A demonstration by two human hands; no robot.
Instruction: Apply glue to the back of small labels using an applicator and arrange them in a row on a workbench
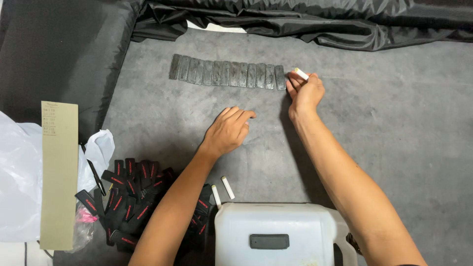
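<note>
Grey felt-like floor covering (394, 128), edged at the top by crumpled glossy black sheeting (305, 22). Already laid side by side in a straight row: about ten dull black flat strips (227, 74); still heaped at lower left, a pile of black tags with red print (130, 197); two white chalk sticks (222, 191) loose beside a white plastic jug (281, 234). Right hand (305, 91) pinching a white chalk stick (301, 74) at the row's right end; left hand (229, 130) resting loosely spread, holding nothing.

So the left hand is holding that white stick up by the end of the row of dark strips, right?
Not quite: the head view shows the right hand holding the white stick by the end of the row of dark strips. The left hand rests empty on the grey mat.
</note>
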